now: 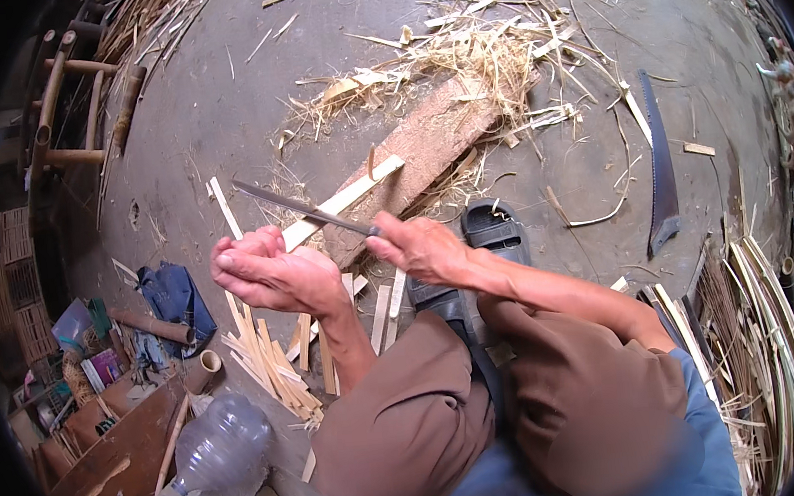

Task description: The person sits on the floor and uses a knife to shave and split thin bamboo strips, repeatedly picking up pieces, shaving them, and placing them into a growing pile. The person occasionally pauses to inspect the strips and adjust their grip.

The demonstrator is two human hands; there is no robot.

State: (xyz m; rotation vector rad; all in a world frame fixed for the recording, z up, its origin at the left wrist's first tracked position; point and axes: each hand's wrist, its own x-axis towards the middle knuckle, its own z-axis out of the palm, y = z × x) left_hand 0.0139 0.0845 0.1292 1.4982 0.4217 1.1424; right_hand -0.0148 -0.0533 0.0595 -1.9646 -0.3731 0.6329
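My left hand (273,269) is closed round the near end of a pale, flat bamboo strip (348,198). The strip's far end lies on a rough reddish wooden board (439,133), against a small upright peg (371,161). In my right hand (420,249) is the handle of a knife, mostly covered by my fingers. Its long, narrow blade (291,203) crosses over the strip and points to the far left. Below my left hand lies a bundle of cut bamboo strips (270,356) on the floor.
Curly shavings (484,50) heap around the board's far end. A handsaw (659,167) lies at the right, near a stack of split bamboo (762,322). At lower left are a clear plastic bottle (221,444) and a blue cloth (176,303). A sandalled foot (494,231) is beside the board.
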